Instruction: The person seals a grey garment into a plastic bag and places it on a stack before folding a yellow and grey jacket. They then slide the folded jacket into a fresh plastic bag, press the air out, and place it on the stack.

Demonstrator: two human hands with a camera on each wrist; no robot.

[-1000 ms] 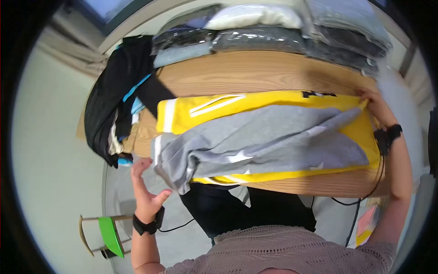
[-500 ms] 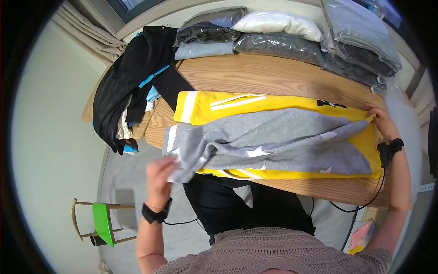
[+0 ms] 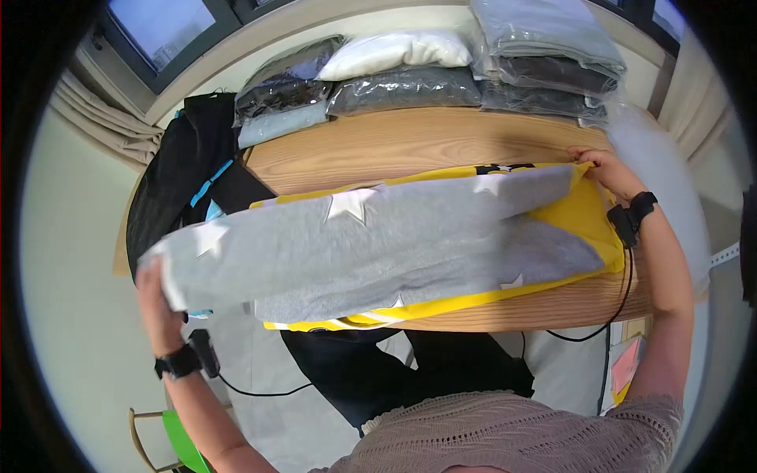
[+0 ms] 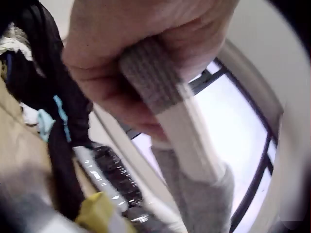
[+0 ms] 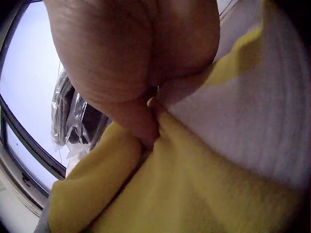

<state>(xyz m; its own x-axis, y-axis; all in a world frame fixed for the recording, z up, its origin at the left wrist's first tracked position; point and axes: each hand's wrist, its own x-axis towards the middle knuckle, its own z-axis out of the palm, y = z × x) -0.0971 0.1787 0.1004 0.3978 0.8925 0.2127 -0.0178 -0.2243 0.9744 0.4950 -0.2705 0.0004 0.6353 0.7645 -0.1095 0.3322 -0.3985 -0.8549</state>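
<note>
A yellow top (image 3: 595, 213) with grey sleeves bearing white stars lies lengthwise on the wooden table. My left hand (image 3: 160, 311), at the far left, grips the end of the upper grey sleeve (image 3: 284, 236), drawn out straight past the table's left part. In the left wrist view, curled fingers hold its ribbed cuff (image 4: 167, 97), grey with a white band. At the right end, my right hand (image 3: 615, 175) pinches the yellow cloth near the shoulder. The right wrist view shows the fingertips pressed into a yellow fold (image 5: 160, 126). Another grey sleeve layer lies beneath the raised one.
Bagged folded clothes (image 3: 406, 91) and a white bagged bundle (image 3: 398, 54) line the table's back edge. A heap of black clothing (image 3: 177, 169) hangs over the left end. A green chair (image 3: 183, 441) stands on the floor at lower left. Cables run from both wrist cameras.
My left hand has taken hold of the crumpled sleeve's end and pulled it out leftward, so the sleeve is now straight and raised. My right hand keeps its grip at the right end.
</note>
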